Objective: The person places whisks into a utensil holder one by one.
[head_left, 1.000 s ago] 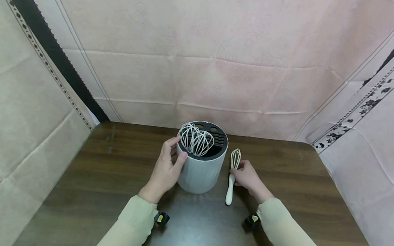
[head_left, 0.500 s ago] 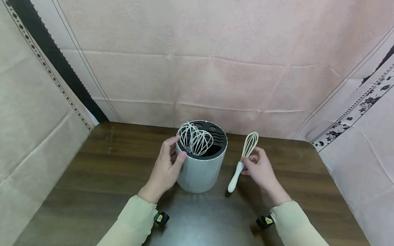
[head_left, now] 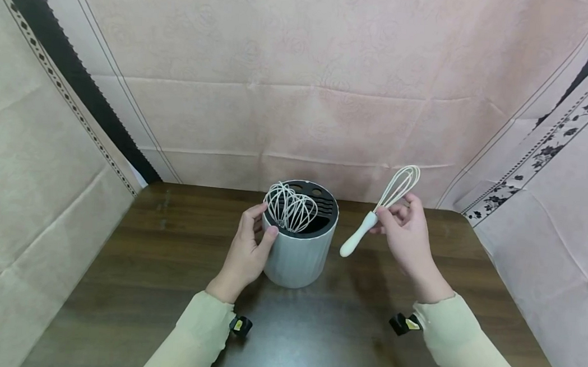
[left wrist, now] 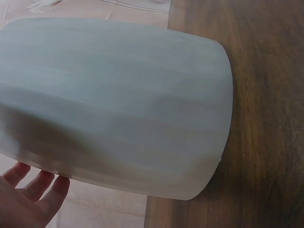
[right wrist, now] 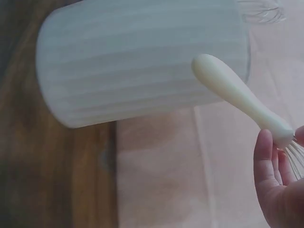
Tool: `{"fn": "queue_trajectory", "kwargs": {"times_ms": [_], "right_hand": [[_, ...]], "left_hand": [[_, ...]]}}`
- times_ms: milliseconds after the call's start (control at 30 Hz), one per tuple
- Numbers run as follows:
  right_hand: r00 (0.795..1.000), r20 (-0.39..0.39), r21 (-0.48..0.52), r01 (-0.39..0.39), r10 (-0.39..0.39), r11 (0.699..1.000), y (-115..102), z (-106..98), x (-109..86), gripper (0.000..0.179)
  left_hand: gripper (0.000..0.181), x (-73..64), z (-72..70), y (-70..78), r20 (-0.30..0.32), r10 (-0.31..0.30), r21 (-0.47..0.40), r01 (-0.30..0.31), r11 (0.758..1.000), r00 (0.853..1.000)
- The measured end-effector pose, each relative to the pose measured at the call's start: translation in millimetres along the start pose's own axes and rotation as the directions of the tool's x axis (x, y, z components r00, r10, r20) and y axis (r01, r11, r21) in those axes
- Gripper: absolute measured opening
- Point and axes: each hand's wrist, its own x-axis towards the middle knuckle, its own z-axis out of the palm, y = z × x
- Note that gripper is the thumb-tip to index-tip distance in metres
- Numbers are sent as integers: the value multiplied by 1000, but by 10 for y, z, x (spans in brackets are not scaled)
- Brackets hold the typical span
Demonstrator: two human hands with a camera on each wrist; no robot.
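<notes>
In the head view, a pale utensil holder (head_left: 294, 262) with a black slotted lid (head_left: 325, 202) stands on the table. White wire whisk heads (head_left: 292, 208) stick out of its left side, their handles hidden inside. My left hand (head_left: 247, 245) holds the holder's left side near the rim, thumb in front. Right of the holder, my right hand (head_left: 404, 229) pinches a small whisk (head_left: 359, 235) where the wires meet the white handle. This whisk is raised and tilted, wire loops up to the right. In the right wrist view its handle (right wrist: 228, 88) overlaps the holder.
The brown wooden table (head_left: 175, 311) ends at its back edge against a pinkish cloth backdrop (head_left: 298, 122). Pale cloth hangs at the left (head_left: 31, 190) and right (head_left: 563, 239), with dark patterned borders.
My right hand has lifted the small whisk from low beside the holder, up and to the right, tilting it more. The left hand and the holder have stayed in place.
</notes>
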Motion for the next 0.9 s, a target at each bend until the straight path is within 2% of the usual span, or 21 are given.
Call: {"fn": "queue_trajectory", "kwargs": {"times_ms": [167,367,567,700,900], "right_hand": [[997,-20,95,70,-68,993,-154,40,17,51],[991,-66,158,130,-120,979,-286,81,19,51],[969,-175,269,217,-174,938,-358,132,12,53],[951,-209,308,286,-229,907,-393,174,0,55],[941,-180,314,331,-287,890,-388,269,-21,55]], "left_hand": [[51,-1,0,-2,3,-6,1,6,1000,1000],[51,-1,-4,-1,1,-5,0,5,1000,1000],[50,5,0,5,8,-10,1,10,1000,1000],[50,9,4,7,10,-16,-2,16,1000,1000],[51,-1,4,7,3,-22,1,22,1000,1000]]}}
